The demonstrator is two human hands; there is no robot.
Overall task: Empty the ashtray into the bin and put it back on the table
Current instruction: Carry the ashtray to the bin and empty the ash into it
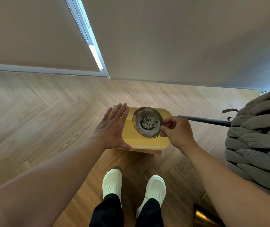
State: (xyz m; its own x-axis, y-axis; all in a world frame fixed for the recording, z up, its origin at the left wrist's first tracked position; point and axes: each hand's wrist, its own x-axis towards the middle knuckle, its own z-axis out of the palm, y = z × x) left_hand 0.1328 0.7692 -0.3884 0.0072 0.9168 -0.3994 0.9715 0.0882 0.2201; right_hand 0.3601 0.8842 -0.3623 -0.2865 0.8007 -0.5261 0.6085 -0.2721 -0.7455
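Note:
A round dark metal ashtray (147, 122) with grey ash in its bowl hangs level over a yellow bin (140, 141) on the floor. My right hand (176, 131) pinches the ashtray's right rim between thumb and fingers. My left hand (111, 128) is flat, fingers spread, and lies against the bin's left edge and lid, holding nothing. The bin's lid looks shut; its opening is not visible.
A grey chunky knitted seat (258, 138) stands at the right, with a dark rod (204, 120) sticking out toward the bin. My two white shoes (134, 187) stand just before the bin on herringbone wood floor. Blinds and a wall rise behind.

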